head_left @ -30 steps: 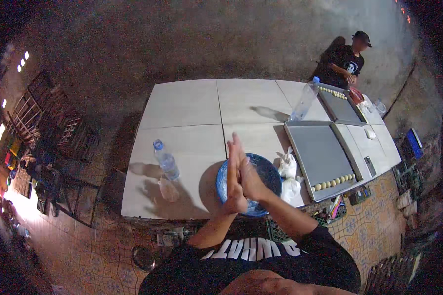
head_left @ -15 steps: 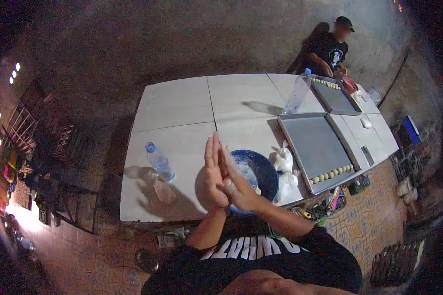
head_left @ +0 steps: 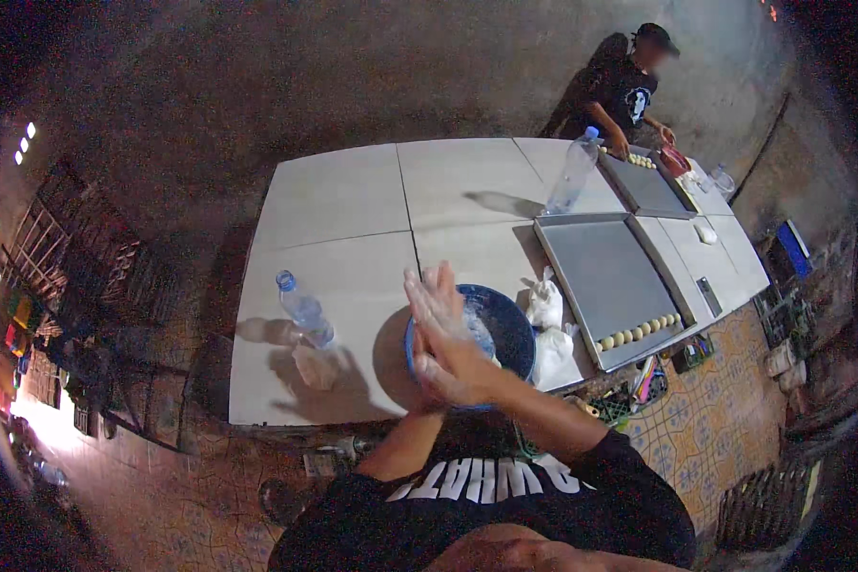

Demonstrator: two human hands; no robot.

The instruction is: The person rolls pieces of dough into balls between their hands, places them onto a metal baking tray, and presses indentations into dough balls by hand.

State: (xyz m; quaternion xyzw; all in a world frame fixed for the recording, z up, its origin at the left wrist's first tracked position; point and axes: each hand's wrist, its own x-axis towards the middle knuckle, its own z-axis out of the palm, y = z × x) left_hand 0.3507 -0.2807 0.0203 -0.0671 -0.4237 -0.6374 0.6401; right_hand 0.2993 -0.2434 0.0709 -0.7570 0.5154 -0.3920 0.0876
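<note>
My right hand (head_left: 455, 348) lies across my left hand (head_left: 435, 383), palm against palm, above a blue bowl (head_left: 526, 336). Both hands have straight, stretched fingers with whitish powder on them. Whether anything lies between the palms is hidden. White powder (head_left: 479, 329) shows inside the bowl, partly covered by my right hand. Two white plastic bags (head_left: 545, 303) sit just right of the bowl. Beside them is a grey metal tray (head_left: 605, 272) with a row of small pale dough balls (head_left: 641, 332) along its near edge.
A clear bottle without a cap (head_left: 305, 310) and a small pale bag (head_left: 315, 369) stand on the left of the white tabletop (head_left: 338, 200). Farther right are a large blue-capped bottle (head_left: 574, 172) and a second tray (head_left: 650, 186), where another person (head_left: 629, 95) works.
My right hand has slid across my left, so the fingers now cross differently. The other person has leaned and reached a hand to the far tray. The view has shifted slightly.
</note>
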